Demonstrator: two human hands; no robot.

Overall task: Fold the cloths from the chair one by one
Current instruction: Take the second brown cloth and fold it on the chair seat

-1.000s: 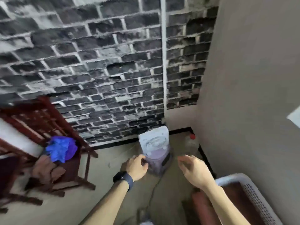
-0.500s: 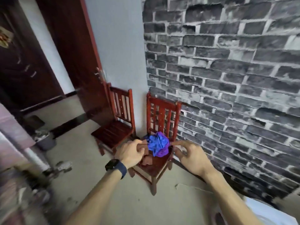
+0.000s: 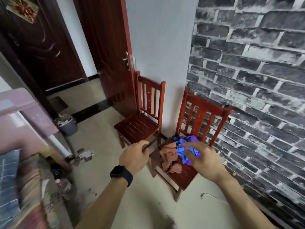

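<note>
A red wooden chair (image 3: 204, 113) stands against the brick wall. On its seat lie a crumpled blue-purple cloth (image 3: 184, 144) and a crumpled pinkish-brown cloth (image 3: 170, 156) beside it. My right hand (image 3: 203, 157) hovers over the blue cloth with fingers spread and loosely bent; it holds nothing. To the left of the chair my left hand (image 3: 134, 157), with a dark watch on the wrist, is raised with curled fingers and holds nothing.
A second red chair (image 3: 145, 116) stands to the left by the white wall, its seat bare. A dark door (image 3: 105, 52) is behind it. A small bin (image 3: 66, 124) and scattered litter lie on the floor at left, beside a bed edge (image 3: 19, 103).
The view has swung from the fan corner to the chairs and come closer. Both hands have stayed raised in front; the right hand now sits over the blue cloth.
</note>
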